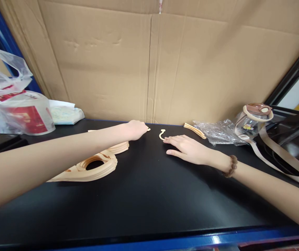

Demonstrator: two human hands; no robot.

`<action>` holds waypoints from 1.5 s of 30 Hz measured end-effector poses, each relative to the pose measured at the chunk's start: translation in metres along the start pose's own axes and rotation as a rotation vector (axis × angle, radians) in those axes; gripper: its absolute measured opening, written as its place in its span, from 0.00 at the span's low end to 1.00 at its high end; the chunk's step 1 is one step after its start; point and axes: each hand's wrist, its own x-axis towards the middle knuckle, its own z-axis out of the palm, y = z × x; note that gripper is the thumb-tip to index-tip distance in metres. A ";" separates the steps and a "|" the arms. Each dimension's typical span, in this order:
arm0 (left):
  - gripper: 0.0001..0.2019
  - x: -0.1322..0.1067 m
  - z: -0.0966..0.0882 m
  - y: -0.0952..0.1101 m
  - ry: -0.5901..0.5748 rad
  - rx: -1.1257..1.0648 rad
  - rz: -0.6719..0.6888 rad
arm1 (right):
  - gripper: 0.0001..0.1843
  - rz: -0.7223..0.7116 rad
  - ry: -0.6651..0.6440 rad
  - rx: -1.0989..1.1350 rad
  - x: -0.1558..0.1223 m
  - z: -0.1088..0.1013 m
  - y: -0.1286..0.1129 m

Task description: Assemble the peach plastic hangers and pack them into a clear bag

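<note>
My left hand [138, 129] is closed near the back of the black table, its fingers turned away from me. A small cream tip [148, 129] shows just past its knuckles; whatever lies inside the fist is hidden. My right hand [188, 148] rests palm down with fingers stretched out and thumb apart. Its fingertips touch or almost touch the lower end of a cream hook-shaped piece [161, 134], which lies on the table between both hands. Beneath my left forearm sit stacked cream plastic pieces with rounded openings, like clothes hangers [104, 170], partly covered by the arm.
Thin cream strips [195, 130] lie behind my right hand, beside crumpled clear plastic [221, 131]. A strapped clear bottle [254, 120] stands far right. At left are a bagged red-and-white tub [29, 116], a soft packet [67, 113] and a dark object [2, 142]. Cardboard [107, 66] closes the back.
</note>
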 end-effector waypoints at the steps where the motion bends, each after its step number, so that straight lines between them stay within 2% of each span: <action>1: 0.13 0.001 0.002 -0.001 0.005 -0.009 0.007 | 0.28 -0.014 0.009 0.002 -0.001 -0.001 -0.004; 5: 0.13 0.006 0.008 -0.004 0.019 -0.035 0.015 | 0.24 -0.068 0.058 0.000 -0.002 -0.008 -0.015; 7: 0.13 0.008 0.010 -0.005 0.020 -0.044 0.008 | 0.22 -0.031 0.102 -0.038 -0.001 -0.012 -0.011; 11: 0.15 0.008 0.014 -0.006 0.020 -0.051 0.005 | 0.21 0.183 0.142 -0.223 0.001 -0.016 0.020; 15: 0.20 0.004 0.018 -0.006 0.024 -0.022 0.036 | 0.20 0.454 0.001 -0.409 0.001 -0.015 0.059; 20: 0.25 -0.005 0.013 0.005 0.024 0.040 0.062 | 0.18 0.586 -0.057 -0.449 -0.004 -0.013 0.080; 25: 0.31 -0.015 0.002 0.022 0.004 0.100 0.094 | 0.19 0.614 -0.096 -0.496 -0.010 -0.006 0.088; 30: 0.34 -0.024 -0.006 0.037 -0.005 0.150 0.142 | 0.22 0.564 -0.087 -0.526 -0.015 0.004 0.093; 36: 0.26 -0.032 -0.016 0.056 -0.053 0.236 0.199 | 0.25 0.520 -0.054 -0.543 -0.016 0.014 0.100; 45: 0.20 -0.049 -0.008 0.063 -0.036 0.209 0.222 | 0.27 0.561 -0.057 -0.560 -0.017 0.011 0.100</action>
